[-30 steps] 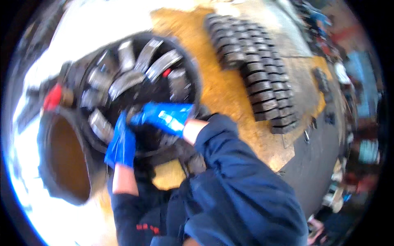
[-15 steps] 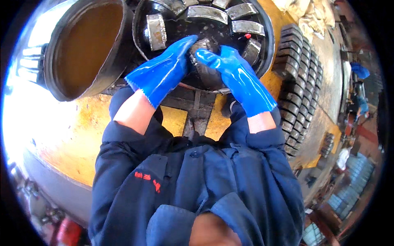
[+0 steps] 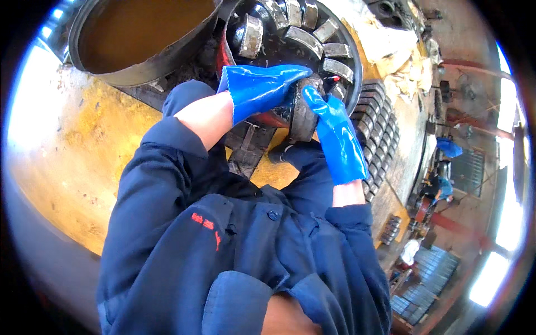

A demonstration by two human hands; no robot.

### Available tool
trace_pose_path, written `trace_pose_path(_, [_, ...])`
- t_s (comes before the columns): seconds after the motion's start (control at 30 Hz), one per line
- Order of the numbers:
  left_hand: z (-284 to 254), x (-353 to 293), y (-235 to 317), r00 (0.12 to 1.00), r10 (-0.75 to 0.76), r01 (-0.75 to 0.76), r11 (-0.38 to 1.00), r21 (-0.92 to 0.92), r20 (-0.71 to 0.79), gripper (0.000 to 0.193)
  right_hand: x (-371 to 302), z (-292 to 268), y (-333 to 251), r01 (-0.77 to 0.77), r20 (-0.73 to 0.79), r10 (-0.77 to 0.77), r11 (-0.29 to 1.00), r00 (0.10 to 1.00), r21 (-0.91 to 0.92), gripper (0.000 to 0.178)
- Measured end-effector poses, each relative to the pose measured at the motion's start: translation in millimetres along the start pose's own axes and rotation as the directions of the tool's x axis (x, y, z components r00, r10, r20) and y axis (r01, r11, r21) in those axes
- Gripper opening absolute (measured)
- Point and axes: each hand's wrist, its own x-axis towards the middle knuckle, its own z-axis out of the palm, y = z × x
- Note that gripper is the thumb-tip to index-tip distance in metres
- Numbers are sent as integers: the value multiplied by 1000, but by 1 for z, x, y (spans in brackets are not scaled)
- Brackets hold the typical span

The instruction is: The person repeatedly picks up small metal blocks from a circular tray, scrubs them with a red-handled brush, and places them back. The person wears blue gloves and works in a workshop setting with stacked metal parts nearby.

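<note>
My two hands wear long, shiny blue gloves and grip a dark, wet, curved metal block [image 3: 303,114] between them. The block is tilted over the near right rim of a round black tub [image 3: 356,62], its lower end reaching toward my knees. My left hand [image 3: 268,84] closes on its left side near the upper end. On the right side, my right hand [image 3: 332,123] is closed with its thumb on the block's face. Inside the tub, several similar curved blocks [image 3: 251,36] with bright faces lie around dark liquid. Their undersides are hidden.
A large drum [image 3: 125,79] holding brown liquid stands left of the tub. Rows of dark ridged blocks [image 3: 377,120] are stacked at the right. Crumpled pale cloth [image 3: 396,53] lies behind them. The yellow floor plate [image 3: 84,151] spreads to my left.
My view has swung right. The block has moved from over the tub toward its near right rim, turning more side-on, with both gloves still on it.
</note>
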Motion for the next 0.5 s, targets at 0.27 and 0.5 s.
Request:
trace_pose_path(0.27, [26,-58,79,982,134,-187,658,730,131,47,-10,5,-7,50,-10,-50,998,999,-43,79])
trace_pose_path(0.5, [22,-61,88,972,139,-236,605,760,192,47,-10,17,-10,56,9,-55,996,998,-66,79])
